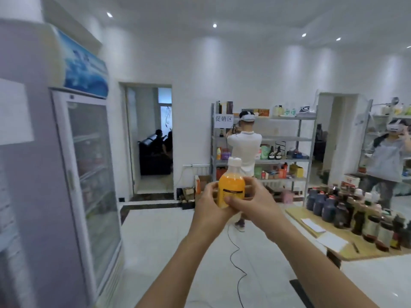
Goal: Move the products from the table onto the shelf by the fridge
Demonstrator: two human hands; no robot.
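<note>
An orange juice bottle (231, 184) with a white cap stands upright in the air at the middle of the view. My left hand (208, 203) grips its lower left side and my right hand (253, 202) wraps its lower right side, thumb across the label. A wooden table (340, 245) at the right carries several dark bottles (347, 210) and some papers. A tall glass-door fridge (89, 174) stands at the left. A metal shelf (287, 138) with products is against the far wall, well beyond my hands.
A person in a white shirt (244, 147) stands in front of the far shelf. Another person (389, 156) stands at the right behind the table. A black cable (238, 265) runs across the white floor. An open doorway (153, 138) lies beside the fridge.
</note>
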